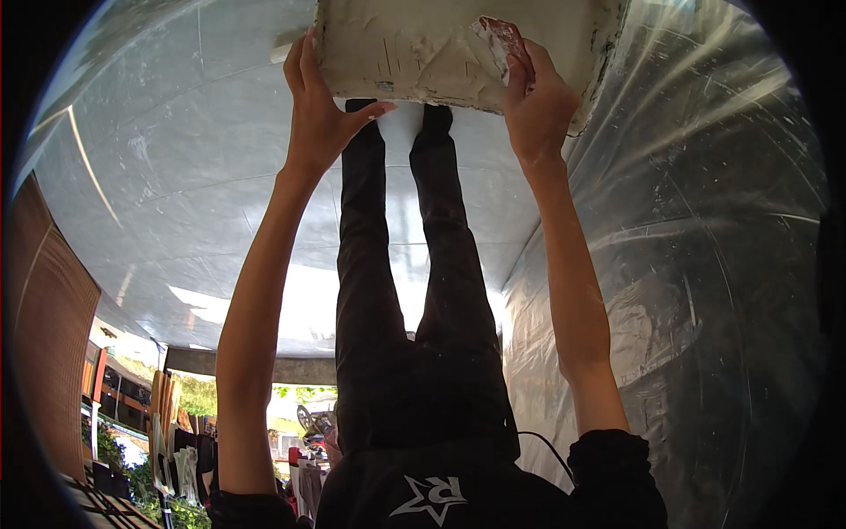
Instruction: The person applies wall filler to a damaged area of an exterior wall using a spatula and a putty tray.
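Note:
A pale rectangular slab [414,53], smeared with a whitish coating and ragged along its edges, is in front of me at the top of the view. Its far part is cut off. My left hand [324,115] is at its near left corner, fingers stretched along the side edge and thumb spread apart below the near edge. My right hand [542,110] is closed around a reddish, flat scraper-like piece [500,42] caked with white paste, over the slab's right half. Whether this piece touches the surface, I cannot tell. A small pale piece [282,51] shows beside my left fingertips.
Grey sheeting [203,176] covers the floor around my feet. Creased clear plastic [687,264] hangs along the right side. A brown ribbed panel [48,335] stands at the left. Behind me are plants and hanging cloths [187,467]. A dark cable [551,448] loops by my right hip.

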### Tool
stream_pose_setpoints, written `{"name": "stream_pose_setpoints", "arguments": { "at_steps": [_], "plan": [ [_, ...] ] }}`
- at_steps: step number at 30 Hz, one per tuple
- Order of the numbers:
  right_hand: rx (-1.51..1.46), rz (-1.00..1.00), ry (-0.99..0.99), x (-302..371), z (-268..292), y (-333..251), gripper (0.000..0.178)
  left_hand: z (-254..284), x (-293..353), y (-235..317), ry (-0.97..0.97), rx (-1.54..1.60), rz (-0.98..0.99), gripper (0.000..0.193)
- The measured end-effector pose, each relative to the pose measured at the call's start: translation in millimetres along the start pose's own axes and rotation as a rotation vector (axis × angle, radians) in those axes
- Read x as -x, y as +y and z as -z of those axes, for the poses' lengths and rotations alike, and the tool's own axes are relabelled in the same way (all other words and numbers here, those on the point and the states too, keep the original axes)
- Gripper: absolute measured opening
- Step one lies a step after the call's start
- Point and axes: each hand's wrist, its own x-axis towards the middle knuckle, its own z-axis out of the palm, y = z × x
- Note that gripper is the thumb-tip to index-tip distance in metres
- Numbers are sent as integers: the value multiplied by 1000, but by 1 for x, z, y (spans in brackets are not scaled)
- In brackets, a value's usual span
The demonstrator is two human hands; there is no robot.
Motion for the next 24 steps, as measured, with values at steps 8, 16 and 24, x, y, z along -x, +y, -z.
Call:
{"name": "stream_pose_setpoints", "arguments": {
  "at_steps": [8, 16, 24],
  "plan": [
    [111, 61, -55, -6, -6, -2, 17, -1, 1, -11, -34, -60, 49, 118],
    [92, 83, -79, 1, -8, 0, 16, -5, 3, -8, -4, 35, 88, 114],
    [152, 244, -153, 14, -5, 1, 26, -8, 4, -8, 35, 47, 88, 107]
  ]
}}
